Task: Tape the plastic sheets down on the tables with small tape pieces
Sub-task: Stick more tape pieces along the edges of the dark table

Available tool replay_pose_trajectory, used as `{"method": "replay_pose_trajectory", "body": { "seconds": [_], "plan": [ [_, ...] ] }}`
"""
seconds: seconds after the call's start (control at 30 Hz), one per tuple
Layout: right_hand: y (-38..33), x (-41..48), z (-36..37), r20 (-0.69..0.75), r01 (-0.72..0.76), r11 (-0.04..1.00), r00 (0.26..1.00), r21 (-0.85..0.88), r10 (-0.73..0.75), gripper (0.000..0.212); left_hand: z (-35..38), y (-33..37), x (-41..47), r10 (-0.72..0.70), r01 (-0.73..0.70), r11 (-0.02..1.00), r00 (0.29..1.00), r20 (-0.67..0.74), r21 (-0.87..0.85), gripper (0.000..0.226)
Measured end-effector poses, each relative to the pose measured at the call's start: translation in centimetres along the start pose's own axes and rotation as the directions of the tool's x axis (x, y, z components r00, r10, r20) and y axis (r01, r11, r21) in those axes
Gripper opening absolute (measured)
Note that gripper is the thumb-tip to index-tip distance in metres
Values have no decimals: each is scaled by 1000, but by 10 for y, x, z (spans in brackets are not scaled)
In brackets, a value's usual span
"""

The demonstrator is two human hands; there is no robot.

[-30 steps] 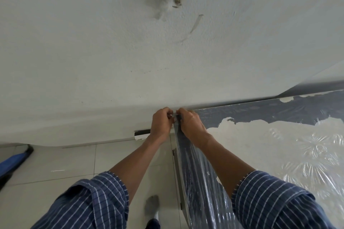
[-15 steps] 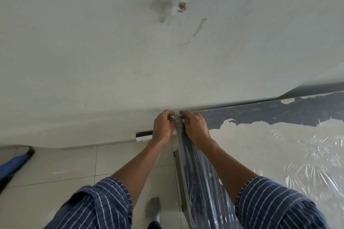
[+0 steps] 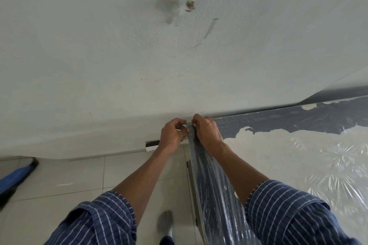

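A clear plastic sheet (image 3: 328,165) covers the table (image 3: 278,117), whose grey top is patchy with cream paint. The sheet hangs wrinkled over the table's left side (image 3: 215,195). At the far left corner, against the wall, my left hand (image 3: 172,135) and my right hand (image 3: 208,131) meet. Both pinch a small pale tape piece (image 3: 189,124) at the sheet's corner. Fingers hide most of the tape.
A white wall (image 3: 139,55) with a patched hole (image 3: 190,4) rises right behind the table. Pale floor tiles (image 3: 79,181) lie to the left, with a blue object (image 3: 14,179) at the far left. My shoe (image 3: 165,223) stands beside the table.
Both hands stay at the corner. The fingers have shifted slightly on the tape, and the view has dipped a little.
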State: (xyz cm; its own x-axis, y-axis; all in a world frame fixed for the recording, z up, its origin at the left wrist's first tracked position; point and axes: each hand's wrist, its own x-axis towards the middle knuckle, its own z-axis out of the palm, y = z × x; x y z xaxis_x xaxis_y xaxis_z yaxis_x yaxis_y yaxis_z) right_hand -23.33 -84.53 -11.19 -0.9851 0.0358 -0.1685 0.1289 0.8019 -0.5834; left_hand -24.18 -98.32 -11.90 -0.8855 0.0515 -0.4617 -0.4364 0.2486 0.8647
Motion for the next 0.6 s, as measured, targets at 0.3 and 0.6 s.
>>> {"method": "replay_pose_trajectory", "body": {
  "seconds": [0.3, 0.6],
  "plan": [
    [4, -22, -2, 10, -48, 995, 999, 87, 47, 38, 1, -7, -18, -147, 134, 952, 989, -27, -276, 43],
    [2, -61, -33, 52, 32, 995, 998, 94, -37, 41, 11, 11, -51, -180, 158, 974, 975, -128, -162, 27]
  ]
}}
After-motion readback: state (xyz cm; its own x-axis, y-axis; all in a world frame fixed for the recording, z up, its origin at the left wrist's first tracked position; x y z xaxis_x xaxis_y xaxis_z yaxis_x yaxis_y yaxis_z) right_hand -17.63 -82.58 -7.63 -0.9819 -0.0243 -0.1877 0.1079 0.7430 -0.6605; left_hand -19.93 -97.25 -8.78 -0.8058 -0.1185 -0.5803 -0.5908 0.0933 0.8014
